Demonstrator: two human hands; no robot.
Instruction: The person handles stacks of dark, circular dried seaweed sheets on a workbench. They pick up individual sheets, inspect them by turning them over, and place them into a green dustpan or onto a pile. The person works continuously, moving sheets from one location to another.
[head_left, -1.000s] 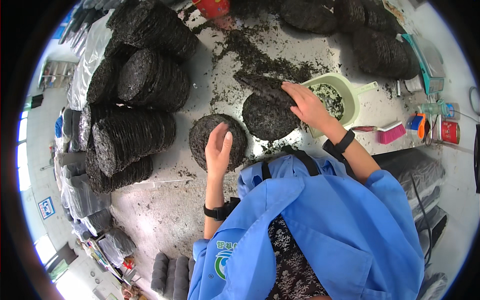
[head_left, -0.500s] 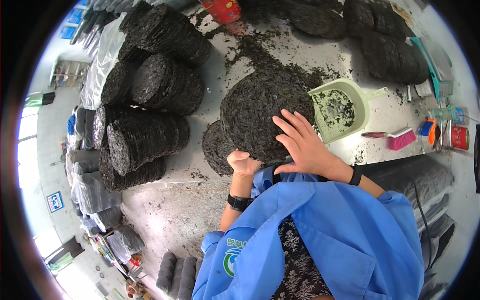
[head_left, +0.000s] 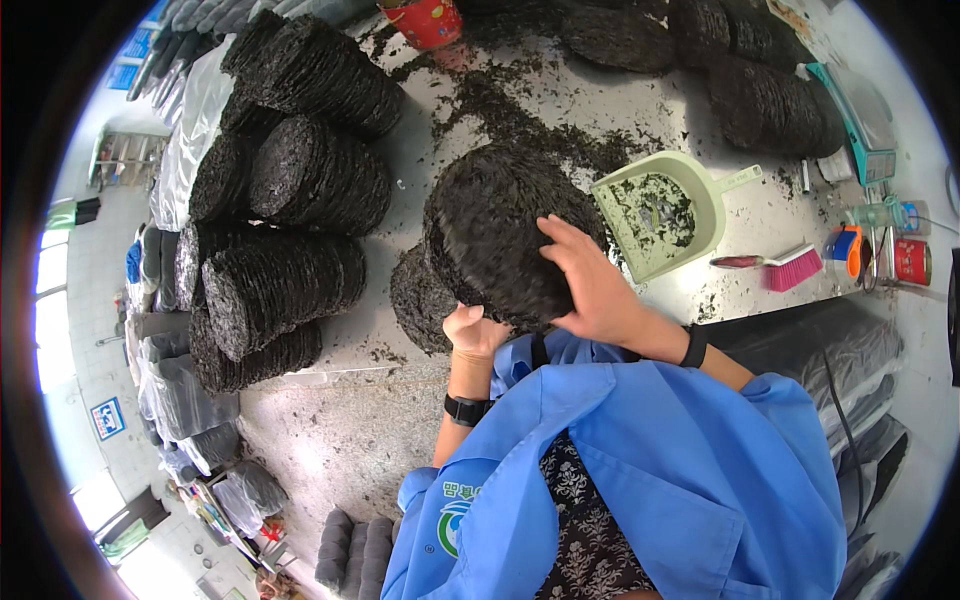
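A thick round stack of dried seaweed sheets (head_left: 500, 225), black and rough-edged, is in front of me, its top blurred and tilted. My left hand (head_left: 474, 330) grips its near left edge, thumb up, with the other fingers partly hidden under it. On the near right edge, my right hand (head_left: 598, 285) lays its fingers over the top, with the thumb at the near side. A second round seaweed stack (head_left: 418, 300) lies on the table, partly behind the first and beside my left hand.
Several seaweed rolls (head_left: 285, 280) are piled at the left. To the right lie a pale green dustpan (head_left: 712, 210) with seaweed scraps, a pink-bristled brush (head_left: 795, 268) and a teal scale (head_left: 860, 135). A red bucket (head_left: 430, 22) stands at the back. Scraps litter the table (head_left: 420, 170).
The top of the seaweed stack has tilted and shifted slightly left. My right hand's spread fingers have drawn together and curled onto its edge. My left hand stays at the near left edge.
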